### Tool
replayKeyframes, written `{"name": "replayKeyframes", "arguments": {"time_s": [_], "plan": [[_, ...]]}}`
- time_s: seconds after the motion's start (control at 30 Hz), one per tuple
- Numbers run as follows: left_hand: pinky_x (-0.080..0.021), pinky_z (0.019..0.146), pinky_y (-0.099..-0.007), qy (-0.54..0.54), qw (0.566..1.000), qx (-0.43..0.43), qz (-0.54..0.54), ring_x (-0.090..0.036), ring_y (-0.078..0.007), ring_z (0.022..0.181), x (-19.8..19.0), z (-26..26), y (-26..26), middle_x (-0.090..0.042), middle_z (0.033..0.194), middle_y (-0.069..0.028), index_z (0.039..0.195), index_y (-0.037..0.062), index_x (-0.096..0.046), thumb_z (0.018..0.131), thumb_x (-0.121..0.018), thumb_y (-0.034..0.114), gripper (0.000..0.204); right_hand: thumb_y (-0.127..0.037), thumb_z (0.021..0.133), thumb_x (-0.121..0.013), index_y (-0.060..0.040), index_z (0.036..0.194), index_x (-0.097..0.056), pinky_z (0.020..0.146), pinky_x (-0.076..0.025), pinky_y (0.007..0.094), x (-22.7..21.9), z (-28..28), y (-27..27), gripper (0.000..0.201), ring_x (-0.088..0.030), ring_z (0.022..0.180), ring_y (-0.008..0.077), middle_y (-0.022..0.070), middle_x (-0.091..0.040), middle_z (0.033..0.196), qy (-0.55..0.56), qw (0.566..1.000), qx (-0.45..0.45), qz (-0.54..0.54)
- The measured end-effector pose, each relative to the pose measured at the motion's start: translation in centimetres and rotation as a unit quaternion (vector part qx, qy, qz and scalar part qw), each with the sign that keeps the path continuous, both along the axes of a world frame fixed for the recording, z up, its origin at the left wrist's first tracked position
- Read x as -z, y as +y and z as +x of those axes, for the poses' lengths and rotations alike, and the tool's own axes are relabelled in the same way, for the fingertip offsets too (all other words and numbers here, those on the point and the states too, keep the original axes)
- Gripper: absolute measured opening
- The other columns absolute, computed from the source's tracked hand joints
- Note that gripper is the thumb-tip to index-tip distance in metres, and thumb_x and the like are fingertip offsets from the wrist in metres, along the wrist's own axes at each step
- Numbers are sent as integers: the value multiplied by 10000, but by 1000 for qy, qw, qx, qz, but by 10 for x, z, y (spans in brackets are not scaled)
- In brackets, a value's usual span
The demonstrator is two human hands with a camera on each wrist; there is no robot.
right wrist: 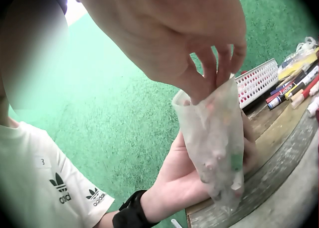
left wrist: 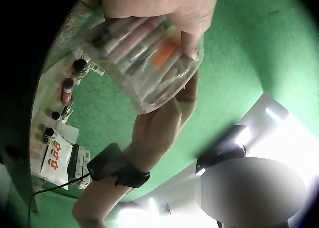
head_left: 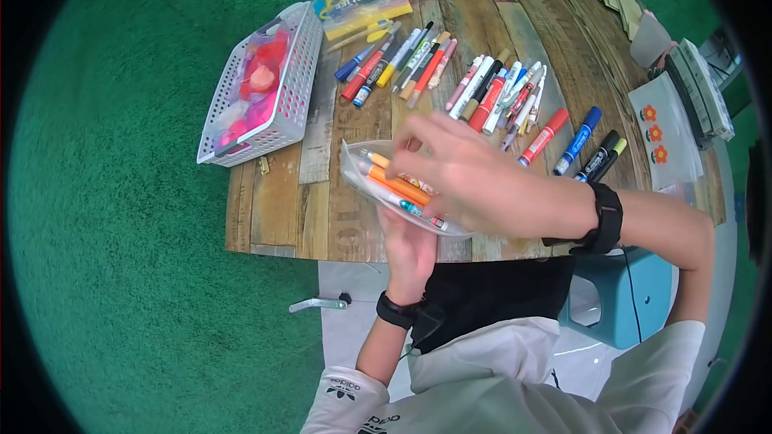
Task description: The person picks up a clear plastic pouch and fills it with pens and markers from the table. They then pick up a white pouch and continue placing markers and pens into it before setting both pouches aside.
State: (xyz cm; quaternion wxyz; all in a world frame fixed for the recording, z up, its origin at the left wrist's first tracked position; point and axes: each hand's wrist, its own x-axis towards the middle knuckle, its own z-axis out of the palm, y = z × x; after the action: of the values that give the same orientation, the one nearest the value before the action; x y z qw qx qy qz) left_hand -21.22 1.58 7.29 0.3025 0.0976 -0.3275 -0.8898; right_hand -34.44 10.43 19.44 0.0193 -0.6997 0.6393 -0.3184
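Observation:
My left hand (head_left: 410,245) supports a translucent pencil pouch (right wrist: 207,133) from below, gripping it with the thumb at its edge in the left wrist view. Through its open mouth show orange pens (head_left: 398,185) and a white pen with teal marks (head_left: 412,207). Over that mouth bends my right hand (head_left: 466,173). Its fingertips dip inside the pouch opening in the right wrist view, where the pouch wall hides them; I cannot tell whether they pinch a pen. In the left wrist view, the pouch (left wrist: 149,83) bulges with several pens.
Several markers (head_left: 378,64) lie in rows across the wooden table (head_left: 354,201). A white perforated basket (head_left: 293,80) with pink items stands at left. Behind are a yellow-and-clear bag (head_left: 366,8) and small items. At right lies a white sheet with red flowers (head_left: 659,133).

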Motion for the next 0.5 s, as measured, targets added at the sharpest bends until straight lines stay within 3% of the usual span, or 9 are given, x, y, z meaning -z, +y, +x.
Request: {"name": "replayKeyframes", "arguments": {"time_s": [0.07,0.2,0.27,0.5], "plan": [[-334,1118,-453,2,1000,3,-1,-423,-231,1318,0,-1,0,-421,1435,-56,1483,135,-282,932,-566,490,715,26,700,-716,-24,1267,-503,915,-439,429,3,1,-1,607,-495,1148,355,152,-526,1065,-116,992,50,-20],[-315,1131,-469,-14,1000,2,20,-391,-251,1346,-2,1,0,-369,1460,-78,1491,130,-232,907,-634,449,778,-66,705,-773,-40,1334,-457,952,-436,425,11,0,0,704,-512,1152,369,171,-541,1106,-203,974,98,2],[-313,1133,-470,-17,1000,5,11,-389,-254,1348,1,2,-1,-372,1459,-81,1489,125,-236,904,-638,448,780,-136,728,-790,-33,1314,-476,941,-455,415,14,-3,1,673,-553,1117,359,196,-556,1139,-302,945,75,99],[-286,1142,-464,8,1000,23,-5,-383,-254,1349,1,-2,-3,-381,1469,-85,1497,101,-250,908,-616,477,789,-181,742,-792,-2,1190,-555,828,-482,416,4,-12,1,538,-629,964,330,193,-619,993,-284,933,87,202]]}}
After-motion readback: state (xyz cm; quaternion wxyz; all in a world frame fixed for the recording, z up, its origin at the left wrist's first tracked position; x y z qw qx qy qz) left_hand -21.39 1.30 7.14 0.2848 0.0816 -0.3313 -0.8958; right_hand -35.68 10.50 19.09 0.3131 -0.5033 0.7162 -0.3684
